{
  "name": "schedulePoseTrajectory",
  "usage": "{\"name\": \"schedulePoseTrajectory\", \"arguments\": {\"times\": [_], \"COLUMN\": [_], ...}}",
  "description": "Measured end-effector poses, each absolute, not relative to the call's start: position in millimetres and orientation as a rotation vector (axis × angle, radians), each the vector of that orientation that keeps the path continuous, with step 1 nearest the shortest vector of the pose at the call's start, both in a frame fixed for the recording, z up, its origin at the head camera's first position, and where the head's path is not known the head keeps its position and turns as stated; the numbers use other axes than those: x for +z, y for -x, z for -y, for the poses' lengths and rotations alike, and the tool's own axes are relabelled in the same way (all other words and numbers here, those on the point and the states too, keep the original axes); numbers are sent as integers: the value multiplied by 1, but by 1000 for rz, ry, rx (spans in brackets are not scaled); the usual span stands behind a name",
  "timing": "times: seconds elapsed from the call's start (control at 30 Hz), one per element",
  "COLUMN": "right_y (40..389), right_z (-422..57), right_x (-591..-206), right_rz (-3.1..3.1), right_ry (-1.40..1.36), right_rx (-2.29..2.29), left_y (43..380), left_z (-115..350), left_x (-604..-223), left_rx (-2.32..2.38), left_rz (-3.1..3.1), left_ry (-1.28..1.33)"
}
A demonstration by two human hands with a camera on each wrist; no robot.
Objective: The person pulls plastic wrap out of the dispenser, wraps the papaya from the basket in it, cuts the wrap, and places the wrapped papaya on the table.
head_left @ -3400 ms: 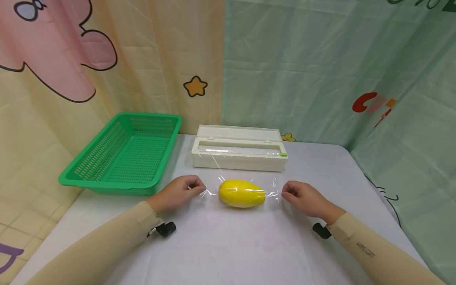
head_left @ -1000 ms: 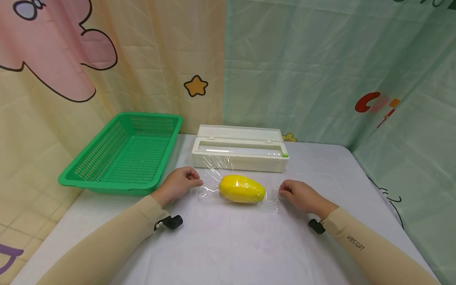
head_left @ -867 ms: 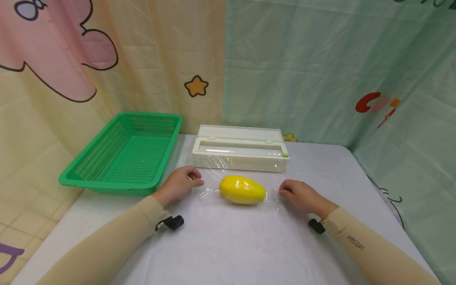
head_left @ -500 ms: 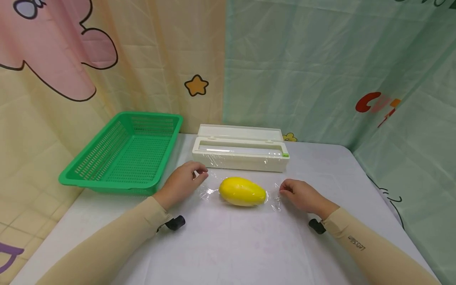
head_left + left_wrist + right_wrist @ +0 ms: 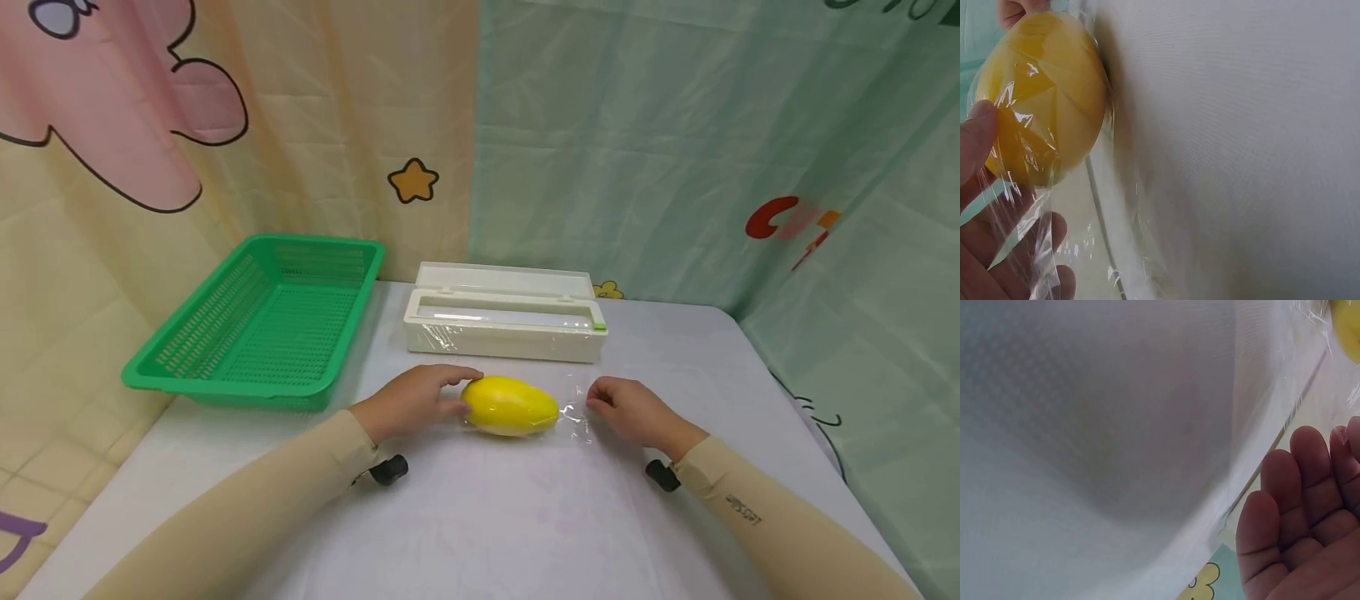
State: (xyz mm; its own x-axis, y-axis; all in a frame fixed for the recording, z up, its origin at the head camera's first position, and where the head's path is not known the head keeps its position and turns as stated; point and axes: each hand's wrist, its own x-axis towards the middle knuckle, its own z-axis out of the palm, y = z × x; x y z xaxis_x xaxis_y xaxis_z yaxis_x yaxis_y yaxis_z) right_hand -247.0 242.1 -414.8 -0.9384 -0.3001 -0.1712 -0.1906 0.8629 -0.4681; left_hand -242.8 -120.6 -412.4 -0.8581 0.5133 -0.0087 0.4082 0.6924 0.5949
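Note:
A yellow oval fruit [image 5: 512, 407] wrapped in clear cling film [image 5: 574, 410] lies in the middle of the white-covered table. My left hand [image 5: 416, 402] holds its left end, index finger on top and thumb at the near side. In the left wrist view the thumb [image 5: 977, 134] presses the film-covered fruit [image 5: 1047, 100], and loose film trails down in front of the other fingers. To the right, my right hand [image 5: 633, 412] pinches the film's free end between thumb and index finger. The right wrist view shows its remaining fingers [image 5: 1282, 494] curled loosely.
Behind the fruit stands a white cling film dispenser [image 5: 502, 342] with its lid up and a roll inside. A green plastic basket [image 5: 232, 393] sits at the back left. Printed curtains [image 5: 600, 167] hang along the table's back and sides.
My left hand has let go of the film's left end and moved right onto the fruit's left end. The right hand stays at the film's right end. The fruit has barely shifted.

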Motion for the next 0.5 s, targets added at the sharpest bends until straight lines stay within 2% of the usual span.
{"name": "schedulePoseTrajectory", "arguments": {"times": [0.37,0.5], "right_y": [251,245], "right_z": [-244,-246], "right_x": [-414,-404], "right_rz": [-2809,-2861], "right_ry": [347,309], "right_rx": [-714,-914], "left_y": [249,251], "left_z": [121,120], "left_x": [-418,-418], "left_rx": [1084,1130], "left_rz": [-2620,-2588], "left_ry": [-646,-635]}}
